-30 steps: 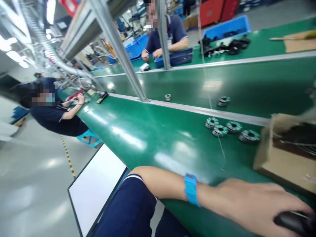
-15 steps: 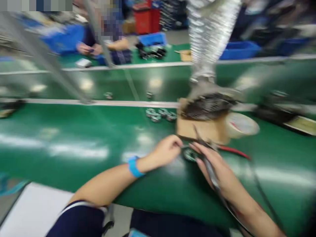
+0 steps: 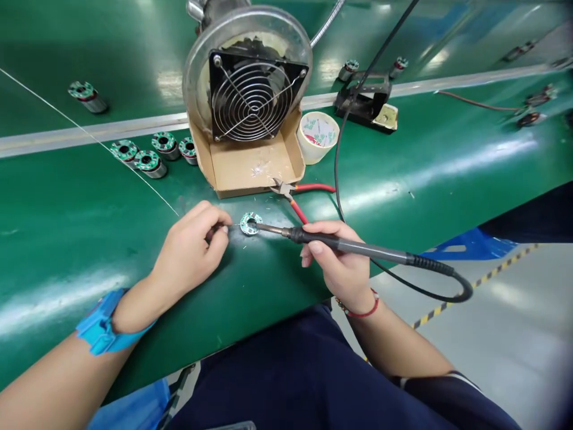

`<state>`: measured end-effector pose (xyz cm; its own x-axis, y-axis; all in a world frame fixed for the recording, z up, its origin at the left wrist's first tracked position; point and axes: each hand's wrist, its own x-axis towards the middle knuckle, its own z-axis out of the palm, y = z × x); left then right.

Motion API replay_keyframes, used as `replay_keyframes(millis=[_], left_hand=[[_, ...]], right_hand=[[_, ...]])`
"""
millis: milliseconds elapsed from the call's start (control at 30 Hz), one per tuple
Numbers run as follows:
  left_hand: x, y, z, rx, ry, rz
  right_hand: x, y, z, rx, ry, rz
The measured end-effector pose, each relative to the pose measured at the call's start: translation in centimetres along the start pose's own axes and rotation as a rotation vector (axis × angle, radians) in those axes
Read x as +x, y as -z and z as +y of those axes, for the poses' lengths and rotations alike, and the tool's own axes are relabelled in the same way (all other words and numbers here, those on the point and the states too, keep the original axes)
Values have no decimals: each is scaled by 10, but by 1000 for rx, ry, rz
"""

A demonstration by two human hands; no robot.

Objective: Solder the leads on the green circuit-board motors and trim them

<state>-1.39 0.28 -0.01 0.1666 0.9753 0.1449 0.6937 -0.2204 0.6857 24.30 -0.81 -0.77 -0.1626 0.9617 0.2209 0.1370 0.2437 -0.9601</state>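
My left hand (image 3: 194, 245), with a blue band at the wrist, pinches a thin solder wire (image 3: 234, 224) whose end reaches the left edge of a small round part (image 3: 246, 226) with a green and white top. The part stands on the green table. From the right, my right hand (image 3: 342, 260) grips a soldering iron (image 3: 349, 243) by its dark handle. The iron's metal tip touches or hovers over the part's centre; which one, I cannot tell. Just behind lie red-handled cutters (image 3: 286, 190), open, their jaws at the cardboard box's front edge.
A round fan (image 3: 253, 101) stands in a cardboard box (image 3: 250, 193). Several similar parts (image 3: 147, 161) sit to its left. A tape roll (image 3: 313, 156) and an iron stand (image 3: 363, 110) are at the right. The iron's black cable (image 3: 336, 155) loops across the table.
The view has turned down and closer to the table. My right hand now holds the soldering iron steady at the part, and my left hand's wire reaches it. The cutters now show clearly near the box.
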Motion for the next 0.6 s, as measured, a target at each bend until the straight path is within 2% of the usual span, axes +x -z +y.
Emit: replay_keyframes(millis=[133,400,500,600], left_hand=[[1,0,-3,5,-22,5],[0,-6,-5,16,-121,19],[2,-9,-5,-35,-85,-26],[4,-11,-5,-75,-36,-124]], right_hand=[[4,-6,-1,15,-28,-18],[-1,-5,-7,-113,77,-64],[0,-3,-8,-156,117,-76],[2,-1,-10,-176,107,-87]])
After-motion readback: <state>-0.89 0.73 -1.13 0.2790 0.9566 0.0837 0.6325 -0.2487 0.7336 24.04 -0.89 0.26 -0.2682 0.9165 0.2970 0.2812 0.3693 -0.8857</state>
